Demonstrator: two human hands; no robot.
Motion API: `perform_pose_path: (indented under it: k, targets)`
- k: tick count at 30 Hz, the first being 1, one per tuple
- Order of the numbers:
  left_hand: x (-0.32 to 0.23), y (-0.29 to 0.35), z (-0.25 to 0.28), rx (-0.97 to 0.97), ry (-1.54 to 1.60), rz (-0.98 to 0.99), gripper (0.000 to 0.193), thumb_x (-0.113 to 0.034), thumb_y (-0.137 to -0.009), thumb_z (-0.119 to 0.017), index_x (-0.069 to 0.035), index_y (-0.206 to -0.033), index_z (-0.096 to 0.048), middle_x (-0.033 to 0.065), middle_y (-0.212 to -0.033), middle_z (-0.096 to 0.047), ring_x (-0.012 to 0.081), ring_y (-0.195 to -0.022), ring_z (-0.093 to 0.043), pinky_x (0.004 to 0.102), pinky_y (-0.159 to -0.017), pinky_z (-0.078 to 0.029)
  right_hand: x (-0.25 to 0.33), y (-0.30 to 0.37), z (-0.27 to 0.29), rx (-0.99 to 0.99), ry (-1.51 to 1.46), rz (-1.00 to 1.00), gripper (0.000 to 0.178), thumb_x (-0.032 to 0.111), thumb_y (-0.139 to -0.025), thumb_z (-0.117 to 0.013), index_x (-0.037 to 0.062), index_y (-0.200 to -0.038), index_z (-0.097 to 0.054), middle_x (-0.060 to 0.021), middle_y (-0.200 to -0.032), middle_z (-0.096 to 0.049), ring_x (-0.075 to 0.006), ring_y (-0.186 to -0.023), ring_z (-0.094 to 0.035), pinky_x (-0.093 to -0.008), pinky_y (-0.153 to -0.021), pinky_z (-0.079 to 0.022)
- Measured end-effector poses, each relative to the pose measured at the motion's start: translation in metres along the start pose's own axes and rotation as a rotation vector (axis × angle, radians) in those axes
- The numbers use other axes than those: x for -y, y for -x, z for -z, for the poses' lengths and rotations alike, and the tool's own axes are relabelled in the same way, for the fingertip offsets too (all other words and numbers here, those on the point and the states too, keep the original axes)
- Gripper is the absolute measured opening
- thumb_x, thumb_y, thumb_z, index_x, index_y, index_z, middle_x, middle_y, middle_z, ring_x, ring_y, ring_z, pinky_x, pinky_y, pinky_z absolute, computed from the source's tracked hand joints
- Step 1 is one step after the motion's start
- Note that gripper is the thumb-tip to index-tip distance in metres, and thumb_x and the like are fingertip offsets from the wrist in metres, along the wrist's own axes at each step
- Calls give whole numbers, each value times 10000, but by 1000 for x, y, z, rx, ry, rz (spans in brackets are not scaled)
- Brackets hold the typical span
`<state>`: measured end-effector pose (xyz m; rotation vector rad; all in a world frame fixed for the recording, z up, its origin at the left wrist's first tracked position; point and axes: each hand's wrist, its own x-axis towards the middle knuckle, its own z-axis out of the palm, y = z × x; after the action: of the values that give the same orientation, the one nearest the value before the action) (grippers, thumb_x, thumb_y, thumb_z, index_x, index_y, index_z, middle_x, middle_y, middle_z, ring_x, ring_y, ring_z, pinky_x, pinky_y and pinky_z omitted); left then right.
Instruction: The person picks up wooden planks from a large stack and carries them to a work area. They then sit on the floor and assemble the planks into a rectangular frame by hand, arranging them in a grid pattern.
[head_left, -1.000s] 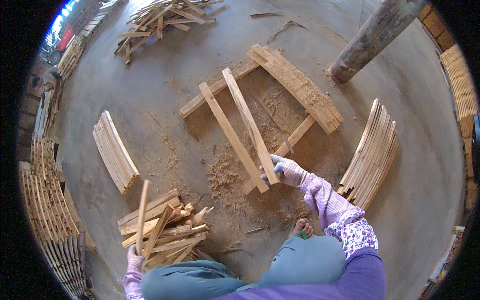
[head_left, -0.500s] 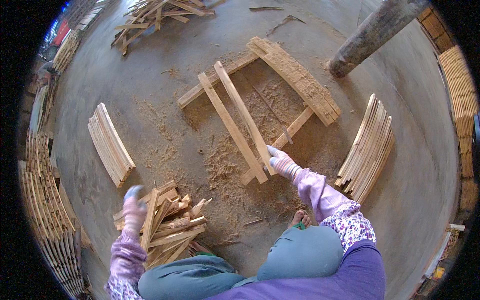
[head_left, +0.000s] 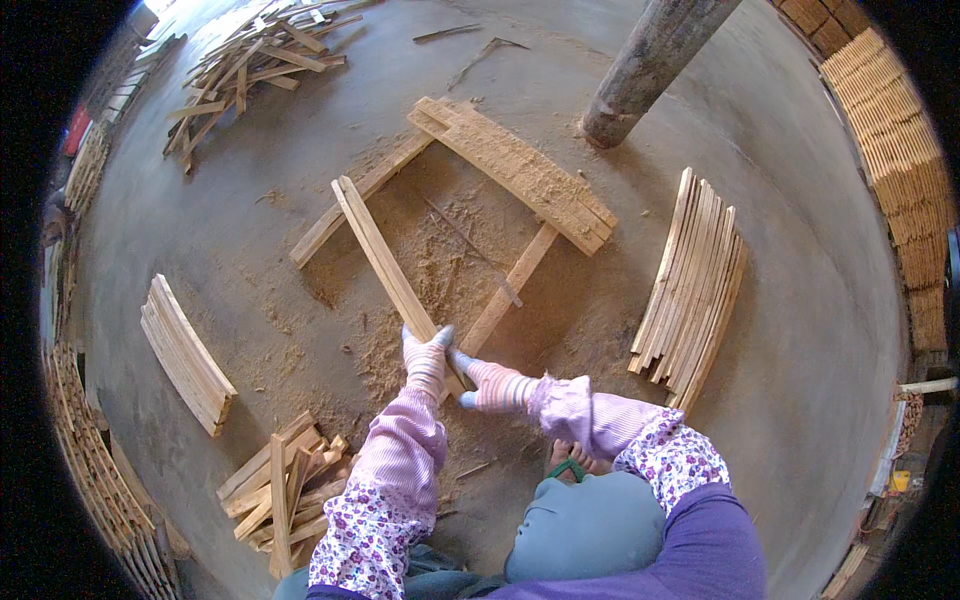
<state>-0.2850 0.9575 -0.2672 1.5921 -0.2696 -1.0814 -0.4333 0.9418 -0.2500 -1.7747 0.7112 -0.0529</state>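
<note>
Two long wooden strips (head_left: 385,262) lie side by side, their far ends over a wooden rail (head_left: 365,198). Close to their near end, my left hand (head_left: 426,362) closes around them in a striped glove. My right hand (head_left: 497,386), gloved the same way, is closed at the near tip, its thumb and fingers on either side of the wood. A second rail (head_left: 512,285) runs under the near part of the strips. Across the far ends of both rails rests a row of planks (head_left: 525,178) coated in sawdust.
Fanned stacks of strips stand at left (head_left: 187,355) and right (head_left: 690,285). A heap of short offcuts (head_left: 290,490) lies by my left forearm, and another scrap pile (head_left: 255,70) far left. A thick post (head_left: 650,75) rises beyond the planks. Sawdust covers the floor between.
My left hand has come from beside the offcut heap onto the strips. The two strips, apart before, are now together. My right hand has shifted to their near end. The view has turned slightly.
</note>
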Motion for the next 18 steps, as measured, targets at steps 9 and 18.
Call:
perform_pose_path:
  k: [9,18]
  targets:
    - [22,-23,18,-224,-351,-208,988,-154,-779,-814,-15,-1541,-201,165,-1308,-541,264,-1083,-574,355,-949,-483,7,-29,279,-474,824,-720,1321,547,-629,-866,334,-1582,23,-241,-1635,-26,-436,-1496,-138,-638,-1174,-142]
    - [7,-12,10,-108,-294,63,1001,-148,-869,-748,-172,-1589,-53,119,-1068,-609,191,-808,-590,352,-758,-504,-17,-14,228,-410,813,-660,1113,589,-697,-801,330,-1576,-170,-235,-1597,-209,-416,-1452,-268,-546,-1176,-219]
